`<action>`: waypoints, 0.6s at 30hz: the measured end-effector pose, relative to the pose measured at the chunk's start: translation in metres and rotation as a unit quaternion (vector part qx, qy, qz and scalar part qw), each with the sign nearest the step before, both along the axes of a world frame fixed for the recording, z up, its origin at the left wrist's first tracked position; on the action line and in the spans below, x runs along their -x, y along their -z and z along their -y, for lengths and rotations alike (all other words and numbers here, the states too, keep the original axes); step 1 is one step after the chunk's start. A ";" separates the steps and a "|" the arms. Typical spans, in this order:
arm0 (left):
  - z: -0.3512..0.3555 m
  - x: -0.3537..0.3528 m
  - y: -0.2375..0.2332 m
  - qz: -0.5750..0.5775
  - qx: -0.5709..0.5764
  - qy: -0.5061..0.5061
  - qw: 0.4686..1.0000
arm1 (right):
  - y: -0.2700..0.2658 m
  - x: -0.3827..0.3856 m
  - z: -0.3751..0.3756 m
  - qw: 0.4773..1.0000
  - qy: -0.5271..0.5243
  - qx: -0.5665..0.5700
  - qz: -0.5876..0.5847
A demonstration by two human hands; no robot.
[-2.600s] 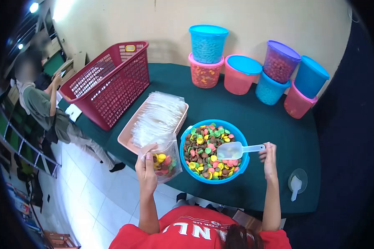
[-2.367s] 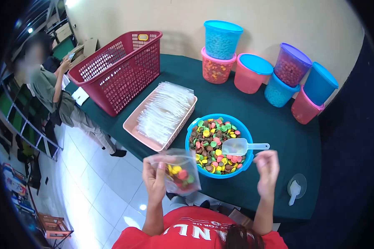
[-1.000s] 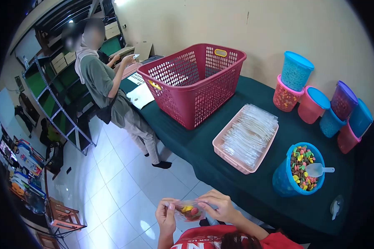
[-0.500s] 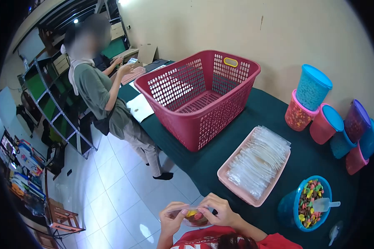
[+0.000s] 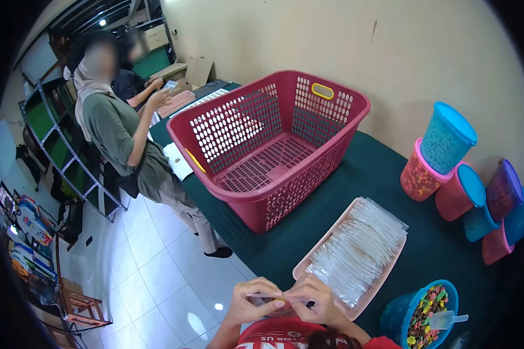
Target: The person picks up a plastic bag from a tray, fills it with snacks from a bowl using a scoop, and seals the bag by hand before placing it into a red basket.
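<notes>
At the bottom centre, my left hand [image 5: 251, 299] and my right hand [image 5: 313, 299] meet at the top edge of a small clear plastic bag [image 5: 268, 303], each pinching it between thumb and fingers. Yellow and reddish pieces show in the bag, partly covered by my fingers. Just beyond my right hand lies a pink tray [image 5: 300, 269] filled with a row of clear plastic bags [image 5: 361, 250]. To the right, a blue tub [image 5: 397, 314] holds multicoloured pieces [image 5: 426, 311], with a clear scoop [image 5: 445, 319] resting on them.
A large maroon basket [image 5: 308, 195] stands on the dark green table [image 5: 384, 174]. Lidded tubs [image 5: 448, 136] are grouped and partly stacked at the right by the wall. Across the table's left side stands a person [image 5: 113, 122], with another person [image 5: 134, 81] behind. Metal shelving [image 5: 64, 148] is at the left.
The view has shifted, so the tray and blue tub sit lower. My hands have come closer together along the bag's top edge. The second person is now more visible.
</notes>
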State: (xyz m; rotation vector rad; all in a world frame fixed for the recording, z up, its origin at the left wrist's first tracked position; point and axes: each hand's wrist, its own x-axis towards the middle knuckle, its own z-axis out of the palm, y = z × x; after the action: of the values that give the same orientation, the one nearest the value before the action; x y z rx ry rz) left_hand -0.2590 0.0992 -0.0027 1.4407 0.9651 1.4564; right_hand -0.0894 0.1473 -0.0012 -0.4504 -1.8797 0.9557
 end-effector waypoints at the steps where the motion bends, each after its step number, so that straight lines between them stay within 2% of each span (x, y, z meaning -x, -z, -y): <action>1: -0.005 -0.001 -0.002 0.002 0.007 0.005 1.000 | 0.000 -0.002 -0.001 1.000 0.005 0.007 0.002; 5: -0.023 -0.007 -0.006 -0.002 0.052 0.059 0.997 | -0.004 -0.004 -0.005 0.998 0.034 0.024 0.056; 8: -0.032 -0.006 -0.004 -0.054 0.011 0.028 0.998 | -0.010 0.002 -0.004 0.992 0.101 0.060 0.041; 12: -0.043 0.004 -0.007 -0.067 0.003 0.043 0.997 | -0.011 0.006 -0.005 0.985 0.155 -0.004 0.072; 17: -0.059 0.029 -0.030 -0.072 -0.118 0.081 0.987 | -0.028 0.014 -0.008 0.979 0.184 -0.066 0.064; 18: -0.059 0.037 -0.033 -0.077 -0.113 0.080 0.987 | -0.030 0.013 -0.007 0.976 0.195 -0.073 0.063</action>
State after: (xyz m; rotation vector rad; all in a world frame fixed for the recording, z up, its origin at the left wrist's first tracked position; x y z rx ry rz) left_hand -0.2963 0.1585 0.0300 1.7763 0.7731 1.3857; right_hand -0.1028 0.1541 0.0289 -0.7725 -1.8651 0.5334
